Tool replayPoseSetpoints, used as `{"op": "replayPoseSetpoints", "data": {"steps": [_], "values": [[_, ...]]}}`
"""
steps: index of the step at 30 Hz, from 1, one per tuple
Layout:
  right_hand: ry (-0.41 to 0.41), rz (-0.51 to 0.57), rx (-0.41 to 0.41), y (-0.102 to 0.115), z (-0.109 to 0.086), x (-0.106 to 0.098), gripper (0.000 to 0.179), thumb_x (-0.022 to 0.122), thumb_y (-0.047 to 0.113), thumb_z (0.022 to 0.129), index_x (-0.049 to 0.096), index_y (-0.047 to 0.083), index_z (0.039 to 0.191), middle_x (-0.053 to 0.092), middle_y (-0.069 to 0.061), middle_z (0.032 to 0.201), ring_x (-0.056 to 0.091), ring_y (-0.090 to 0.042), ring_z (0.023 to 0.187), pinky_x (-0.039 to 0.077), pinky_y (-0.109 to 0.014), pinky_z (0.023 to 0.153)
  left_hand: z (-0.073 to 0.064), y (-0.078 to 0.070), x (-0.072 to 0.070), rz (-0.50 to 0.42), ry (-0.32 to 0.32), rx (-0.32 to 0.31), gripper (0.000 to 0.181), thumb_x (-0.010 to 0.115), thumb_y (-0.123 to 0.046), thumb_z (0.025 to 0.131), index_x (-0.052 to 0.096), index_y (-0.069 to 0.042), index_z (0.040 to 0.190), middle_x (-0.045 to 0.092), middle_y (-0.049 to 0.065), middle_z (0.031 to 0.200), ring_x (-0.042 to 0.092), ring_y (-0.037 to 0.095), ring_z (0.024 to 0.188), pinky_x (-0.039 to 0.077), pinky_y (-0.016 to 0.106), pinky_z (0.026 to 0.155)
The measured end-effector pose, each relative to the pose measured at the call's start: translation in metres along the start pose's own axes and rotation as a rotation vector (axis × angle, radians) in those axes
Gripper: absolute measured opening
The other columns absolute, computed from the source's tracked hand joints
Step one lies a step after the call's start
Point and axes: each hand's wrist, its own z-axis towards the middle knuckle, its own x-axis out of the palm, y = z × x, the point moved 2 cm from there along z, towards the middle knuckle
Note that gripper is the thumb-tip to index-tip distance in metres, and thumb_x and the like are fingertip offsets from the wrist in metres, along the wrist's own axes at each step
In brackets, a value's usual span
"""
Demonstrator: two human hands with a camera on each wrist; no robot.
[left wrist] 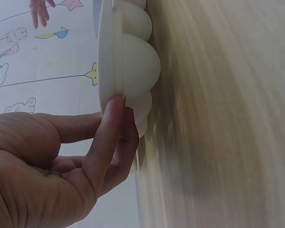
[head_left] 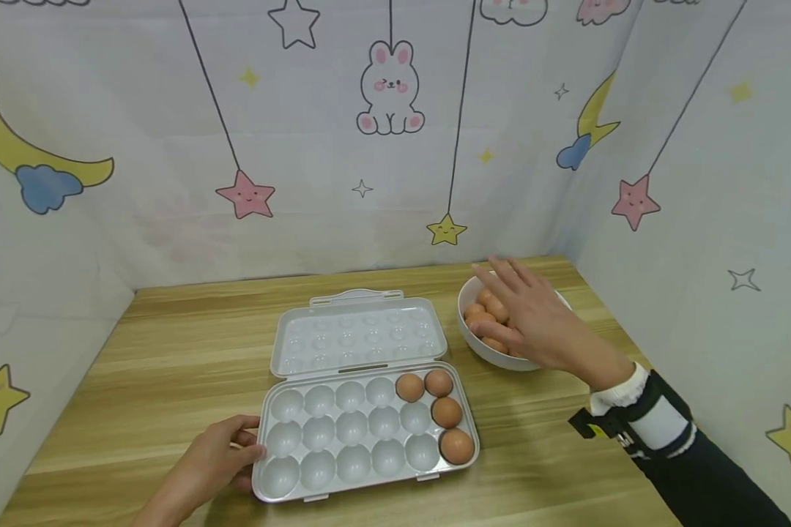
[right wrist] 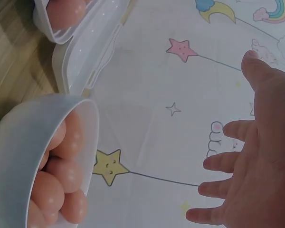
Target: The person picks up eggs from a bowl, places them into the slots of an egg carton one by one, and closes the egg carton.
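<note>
A white plastic egg box (head_left: 351,432) lies on the table with its lid (head_left: 359,337) folded back. Several brown eggs (head_left: 447,413) sit in cups at its right end; the other cups hold none. My left hand (head_left: 214,457) pinches the box's left edge; the left wrist view shows fingertips (left wrist: 115,107) on its rim, close to the rounded cup undersides. Above a white bowl (head_left: 481,350) of brown eggs (head_left: 496,309), my right hand (head_left: 537,315) is held with fingers spread. In the right wrist view that hand holds nothing and the bowl's eggs (right wrist: 64,173) lie below it.
The wooden table (head_left: 191,351) meets a printed white curtain (head_left: 329,241) behind the egg box and bowl. More curtain (head_left: 699,307) stands close on the right side, and another stretch (head_left: 46,293) on the left. The bowl stands right of the lid.
</note>
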Motion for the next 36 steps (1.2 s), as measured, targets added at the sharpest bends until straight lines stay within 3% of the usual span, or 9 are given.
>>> {"op": "replayPoseSetpoints", "data": {"steps": [10, 17, 22, 28, 29, 32, 36], "values": [[0.004, -0.070, 0.057, -0.043, 0.014, 0.023, 0.074, 0.048, 0.052, 0.094, 0.034, 0.006, 0.150, 0.026, -0.024, 0.152, 0.017, -0.048, 0.138, 0.021, -0.065, 0.105, 0.000, 0.000, -0.001, 0.001, -0.002, 0.001, 0.050, 0.066, 0.002, 0.083, 0.049, 0.015, 0.128, 0.060, 0.011, 0.088, 0.064, 0.023, 0.078, 0.057, 0.034, 0.056], [0.019, -0.059, 0.078, -0.065, 0.024, 0.036, 0.066, 0.065, 0.025, 0.090, 0.039, 0.003, 0.147, 0.030, -0.026, 0.149, 0.026, -0.050, 0.134, 0.027, -0.065, 0.103, 0.000, 0.000, -0.002, -0.002, 0.001, -0.008, 0.051, 0.066, 0.002, 0.083, 0.048, 0.015, 0.129, 0.059, 0.011, 0.090, 0.063, 0.023, 0.079, 0.057, 0.035, 0.056], [0.037, -0.050, 0.061, -0.079, 0.029, 0.047, 0.054, 0.064, 0.012, 0.089, 0.048, 0.000, 0.139, 0.041, -0.025, 0.140, 0.038, -0.045, 0.125, 0.034, -0.058, 0.101, -0.001, 0.000, -0.002, -0.019, 0.013, -0.014, 0.053, 0.066, 0.001, 0.084, 0.046, 0.015, 0.130, 0.059, 0.013, 0.092, 0.063, 0.023, 0.079, 0.057, 0.035, 0.057], [0.125, -0.027, 0.149, -0.090, 0.033, 0.061, 0.044, 0.057, 0.007, 0.092, 0.053, 0.002, 0.135, 0.049, -0.017, 0.134, 0.040, -0.037, 0.125, 0.033, -0.053, 0.104, -0.001, 0.000, -0.002, -0.020, 0.003, -0.018, 0.052, 0.066, 0.000, 0.084, 0.047, 0.015, 0.130, 0.059, 0.012, 0.092, 0.063, 0.023, 0.079, 0.057, 0.035, 0.057], [0.150, 0.001, 0.182, -0.092, 0.033, 0.063, 0.042, 0.054, 0.008, 0.094, 0.054, 0.003, 0.136, 0.048, -0.016, 0.135, 0.039, -0.036, 0.127, 0.032, -0.053, 0.106, -0.001, 0.000, -0.001, -0.016, -0.002, -0.020, 0.052, 0.066, 0.000, 0.084, 0.047, 0.015, 0.130, 0.059, 0.012, 0.091, 0.063, 0.023, 0.079, 0.057, 0.035, 0.057], [0.232, 0.313, 0.410, -0.097, 0.034, 0.070, 0.042, 0.043, 0.026, 0.101, 0.051, 0.012, 0.140, 0.042, -0.009, 0.141, 0.034, -0.031, 0.131, 0.028, -0.052, 0.109, -0.001, 0.000, -0.001, -0.009, -0.012, -0.025, 0.051, 0.066, 0.001, 0.083, 0.048, 0.015, 0.130, 0.059, 0.011, 0.091, 0.063, 0.022, 0.078, 0.057, 0.034, 0.056], [0.216, 0.684, 0.710, -0.102, 0.033, 0.079, 0.057, 0.037, 0.055, 0.097, 0.046, 0.020, 0.141, 0.033, -0.001, 0.144, 0.032, -0.025, 0.130, 0.025, -0.051, 0.109, -0.001, 0.000, -0.001, -0.003, -0.020, -0.026, 0.051, 0.066, 0.002, 0.083, 0.049, 0.015, 0.129, 0.059, 0.011, 0.090, 0.063, 0.022, 0.077, 0.057, 0.034, 0.056]]}}
